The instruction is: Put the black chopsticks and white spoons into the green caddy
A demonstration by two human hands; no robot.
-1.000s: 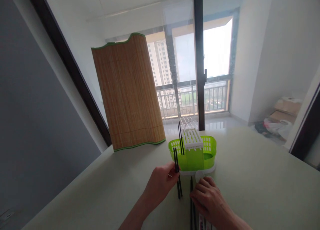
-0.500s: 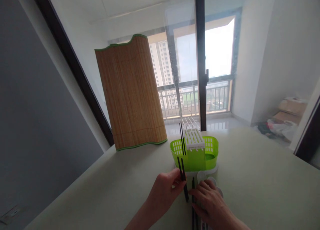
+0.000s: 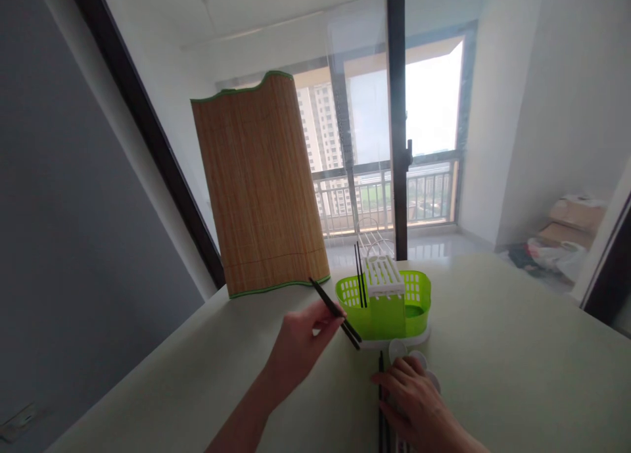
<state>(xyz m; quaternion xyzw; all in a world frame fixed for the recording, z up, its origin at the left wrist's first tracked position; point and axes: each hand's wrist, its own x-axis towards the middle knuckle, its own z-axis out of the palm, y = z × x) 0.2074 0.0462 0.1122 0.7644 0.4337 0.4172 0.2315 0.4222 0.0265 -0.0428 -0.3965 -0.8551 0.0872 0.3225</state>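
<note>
A pair of black chopsticks (image 3: 328,300) is pinched in my left hand (image 3: 300,338), slanted and raised off the table at the left front of a green cutlery holder (image 3: 387,318). Low in the view, my right hand (image 3: 411,394) is down on the tabletop, its fingers curled over more black chopsticks (image 3: 381,427) and white round-bowled spoons (image 3: 397,350). The spoon handles are mostly hidden under that hand. Two dark chopsticks (image 3: 361,279) stand upright in the left basket of the holder, beside its white slotted top (image 3: 383,275).
A curved bamboo mat (image 3: 259,190) with green edging stands upright on the pale table (image 3: 493,348), left of the holder. Behind the table is a dark-framed glass door (image 3: 397,111). Boxes and bags (image 3: 566,229) lie on the floor at the right.
My left hand has moved left and up with its chopsticks, which have tipped from nearly upright to a leftward slant. My right hand has stayed in place.
</note>
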